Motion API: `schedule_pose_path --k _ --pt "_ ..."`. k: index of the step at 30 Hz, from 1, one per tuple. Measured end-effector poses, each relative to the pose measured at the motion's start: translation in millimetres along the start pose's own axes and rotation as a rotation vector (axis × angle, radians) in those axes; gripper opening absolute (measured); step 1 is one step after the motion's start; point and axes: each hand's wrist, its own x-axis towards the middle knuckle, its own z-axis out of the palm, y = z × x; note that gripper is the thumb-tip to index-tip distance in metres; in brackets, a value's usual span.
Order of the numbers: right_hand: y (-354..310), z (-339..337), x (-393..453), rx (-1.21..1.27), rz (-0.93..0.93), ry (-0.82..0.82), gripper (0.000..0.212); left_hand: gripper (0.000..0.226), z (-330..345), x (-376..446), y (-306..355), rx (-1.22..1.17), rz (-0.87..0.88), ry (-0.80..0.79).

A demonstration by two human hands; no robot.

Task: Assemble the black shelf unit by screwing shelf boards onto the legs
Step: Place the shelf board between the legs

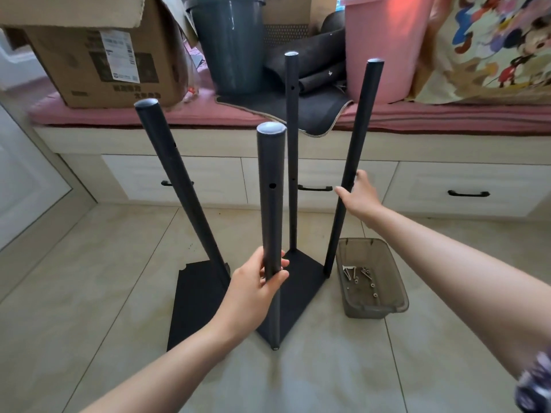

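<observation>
Several black tube legs stand upright from a black shelf board [301, 287] lying on the tiled floor. My left hand [256, 287] grips the nearest leg [270, 189] low on its shaft. My right hand [359, 195] reaches the far right leg [354, 162], fingers spread around it and touching it at mid height. A left leg [176, 180] leans outward and a rear leg [292, 144] stands behind. A second black board [193, 302] lies flat to the left, partly under the assembly.
A smoky clear plastic tray [384, 299] holding several screws sits on the floor to the right of the board. Behind runs a drawer bench [208, 180] with a cardboard box [98, 55], a grey bucket [232, 46] and a pink bin [384, 46] on top.
</observation>
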Motion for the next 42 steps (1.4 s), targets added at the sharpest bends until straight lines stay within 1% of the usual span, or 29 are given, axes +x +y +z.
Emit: schedule_pose_path --k 2,4,6,9,12,16,20,22,23,25,27,30,31,35,39,42 --pt "2 1 4 0.029 -0.02 0.052 0.036 0.02 -3 2 -2 0.015 0.01 -0.012" --pt "6 -1 2 0.024 -0.05 0.073 0.029 0.021 -9 5 -7 0.024 0.013 -0.016" --pt "12 -6 -4 0.007 -0.096 0.076 0.028 0.022 -19 8 -13 0.04 0.021 -0.004" --pt "24 -11 -17 0.001 -0.155 0.088 0.027 0.022 -36 16 -24 0.049 0.019 0.069" --pt "33 -13 -28 -0.008 -0.157 0.103 0.023 0.019 -48 28 -30 0.058 0.011 0.139" --pt "39 -15 -48 -0.019 -0.17 0.095 0.024 0.019 -60 41 -36 0.044 0.0 0.238" --pt "34 -15 -66 -0.002 -0.126 0.084 0.027 0.019 -65 45 -40 0.035 0.009 0.295" --pt "32 -14 -74 -0.062 -0.073 0.071 0.031 0.02 -65 45 -44 0.021 -0.001 0.291" --pt "33 -12 -78 -0.129 -0.036 0.034 0.033 0.021 -66 45 -46 0.022 -0.012 0.285" --pt "38 -4 -89 -0.219 0.05 -0.102 0.033 0.026 -67 41 -54 0.045 -0.051 0.262" --pt "46 9 -100 -0.21 0.139 -0.212 0.035 0.032 -70 35 -67 0.066 -0.102 0.244" --pt "52 38 -110 -0.209 0.194 -0.321 0.033 0.034 -75 24 -92 0.053 -0.191 0.239" --pt "51 50 -114 -0.204 0.198 -0.361 0.028 0.033 -77 20 -101 0.051 -0.221 0.234" --pt "50 101 -128 -0.202 0.185 -0.517 0.02 0.03 -84 3 -140 0.089 -0.354 0.213" --pt "49 155 -138 -0.26 0.171 -0.669 0.032 0.028 -92 -8 -183 0.11 -0.502 0.192" --pt "43 190 -147 -0.409 0.086 -0.803 0.041 0.032 -99 -14 -213 0.14 -0.616 0.175"
